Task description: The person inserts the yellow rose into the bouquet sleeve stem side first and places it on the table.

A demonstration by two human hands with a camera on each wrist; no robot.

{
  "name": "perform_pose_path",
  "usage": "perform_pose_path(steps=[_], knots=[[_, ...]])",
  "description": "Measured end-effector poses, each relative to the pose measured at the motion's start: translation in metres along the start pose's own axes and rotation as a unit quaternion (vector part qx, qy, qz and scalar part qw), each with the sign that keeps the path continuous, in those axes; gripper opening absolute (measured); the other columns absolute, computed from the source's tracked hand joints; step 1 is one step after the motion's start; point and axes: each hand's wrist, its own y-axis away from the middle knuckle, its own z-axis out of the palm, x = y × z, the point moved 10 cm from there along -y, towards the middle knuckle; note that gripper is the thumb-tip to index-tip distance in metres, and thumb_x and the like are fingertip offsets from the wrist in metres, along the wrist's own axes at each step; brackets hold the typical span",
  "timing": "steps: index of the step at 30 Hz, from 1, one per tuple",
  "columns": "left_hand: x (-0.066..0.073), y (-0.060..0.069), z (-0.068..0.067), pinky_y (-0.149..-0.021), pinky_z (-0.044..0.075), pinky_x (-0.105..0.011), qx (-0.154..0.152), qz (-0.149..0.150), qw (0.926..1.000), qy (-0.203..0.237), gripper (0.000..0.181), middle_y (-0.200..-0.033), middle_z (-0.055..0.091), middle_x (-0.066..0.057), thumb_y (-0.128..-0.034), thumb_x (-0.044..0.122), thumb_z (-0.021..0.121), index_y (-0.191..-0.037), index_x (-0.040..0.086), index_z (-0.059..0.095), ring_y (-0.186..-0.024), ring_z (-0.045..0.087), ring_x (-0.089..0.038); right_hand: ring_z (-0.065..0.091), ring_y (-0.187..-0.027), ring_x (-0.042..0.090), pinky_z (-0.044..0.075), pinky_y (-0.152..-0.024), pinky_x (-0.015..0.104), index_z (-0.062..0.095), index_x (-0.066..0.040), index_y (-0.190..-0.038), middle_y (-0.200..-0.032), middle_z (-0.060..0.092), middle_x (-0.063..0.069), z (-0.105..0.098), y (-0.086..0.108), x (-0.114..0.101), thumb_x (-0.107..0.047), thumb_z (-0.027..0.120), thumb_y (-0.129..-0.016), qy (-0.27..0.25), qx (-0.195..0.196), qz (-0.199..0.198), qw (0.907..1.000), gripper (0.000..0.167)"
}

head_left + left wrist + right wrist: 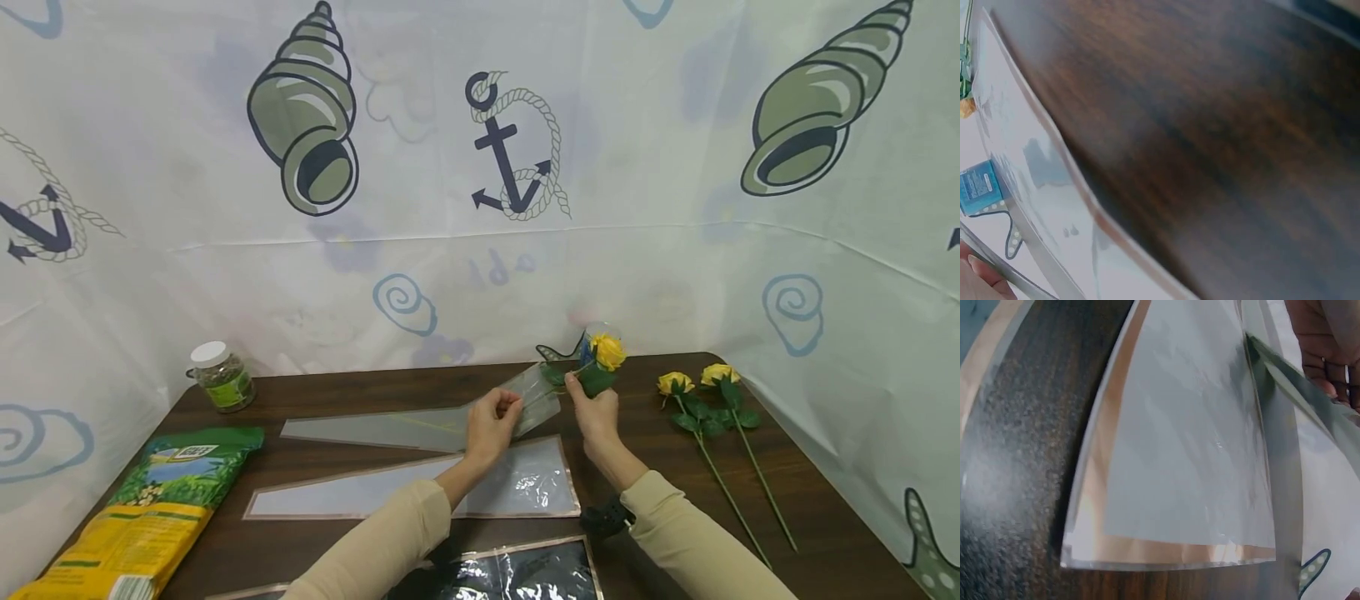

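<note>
My left hand (492, 425) pinches the upper edge of a see-through tapered flower sleeve (538, 398), its narrow end pointing left above the table. A yellow rose (607, 352) with green leaves has its stem running into the sleeve, showing faintly through the plastic. Just below the bloom, my right hand (597, 414) holds the rose with the thumb raised along it; its curled fingers are partly hidden. Nearer me lies a white sleeve with a copper-coloured border (517, 479), which also fills much of the right wrist view. Fingers (985, 275) show at the left wrist view's lower corner.
Two more yellow roses (708, 417) lie at the right. A black sleeve (525, 575) is at the front edge. At left are a green-and-yellow bag (142, 517) and a white-lidded jar (222, 379). A blue box (980, 186) stands at the back.
</note>
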Motion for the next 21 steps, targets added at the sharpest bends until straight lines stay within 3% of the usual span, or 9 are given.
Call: perform_pose_path(steps=[6, 21], knots=[[0.005, -0.002, -0.002, -0.062, 0.047, -0.019, 0.004, 0.004, 1.0000, 0.004, 0.005, -0.077, 0.069, -0.007, -0.0852, 0.009, 0.067, -0.086, 0.004, 0.068, -0.067, 0.059, -0.013, 0.049, -0.072, 0.002, 0.041, -0.068, 0.016, 0.062, 0.007, -0.099, -0.076, 0.058, -0.011, 0.006, 0.001, 0.004, -0.018, 0.065, -0.089, 0.011, -0.015, 0.006, 0.9998, 0.027], [0.019, -0.006, -0.003, -0.060, 0.045, -0.017, -0.003, 0.015, 0.9995, 0.026, 0.007, -0.076, 0.068, -0.009, -0.0863, 0.009, 0.066, -0.087, 0.002, 0.067, -0.066, 0.057, -0.009, 0.052, -0.077, 0.003, 0.042, -0.074, 0.016, 0.062, 0.006, -0.103, -0.082, 0.060, -0.008, 0.011, -0.001, 0.005, -0.018, 0.067, -0.087, 0.001, -0.022, 0.024, 0.9995, 0.029]])
